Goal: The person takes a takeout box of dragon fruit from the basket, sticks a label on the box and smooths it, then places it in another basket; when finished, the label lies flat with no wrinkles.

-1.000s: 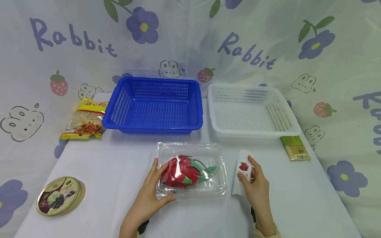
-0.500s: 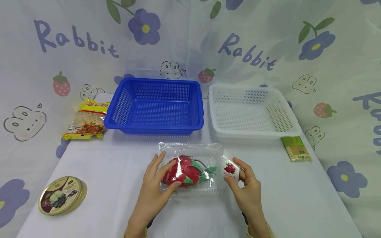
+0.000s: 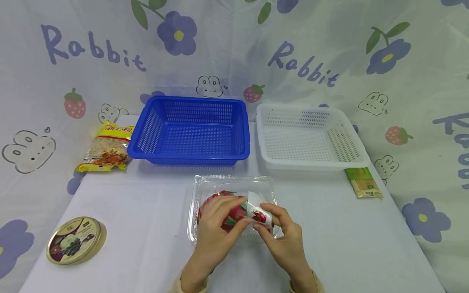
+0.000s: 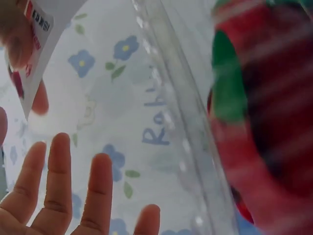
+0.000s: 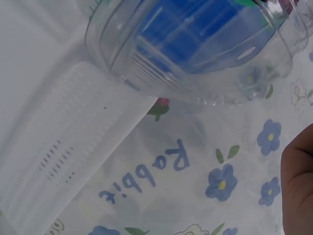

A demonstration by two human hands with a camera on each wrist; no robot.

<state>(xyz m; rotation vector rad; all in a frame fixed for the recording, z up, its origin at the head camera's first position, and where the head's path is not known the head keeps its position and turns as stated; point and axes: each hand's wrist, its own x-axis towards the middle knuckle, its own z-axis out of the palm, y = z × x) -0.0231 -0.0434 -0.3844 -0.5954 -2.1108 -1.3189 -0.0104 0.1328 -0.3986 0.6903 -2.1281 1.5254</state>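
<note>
A clear plastic clamshell box (image 3: 205, 181) lies near the table's front, with a red and green dragon fruit (image 3: 224, 193) inside it. My left hand (image 3: 223, 215) rests flat on the lid, fingers straight. My right hand (image 3: 264, 221) pinches a small white label (image 3: 258, 212) printed with a dragon fruit and holds it over the lid's right half, next to the left thumb. The left wrist view shows straight left fingers (image 4: 58, 196), the label (image 4: 39, 44) and the fruit (image 4: 264, 122) behind the box wall. The right wrist view looks through the box (image 5: 195, 49) from below.
An empty blue basket (image 3: 190, 130) and an empty white basket (image 3: 307, 136) stand side by side behind the box. A yellow snack bag (image 3: 106, 146) lies at the back left, a round tin (image 3: 75, 240) at the front left and a green-yellow packet (image 3: 364, 183) at the right.
My right hand has carried the label from the table beside the box to over the lid. My left hand has slid from the box's left edge onto the lid.
</note>
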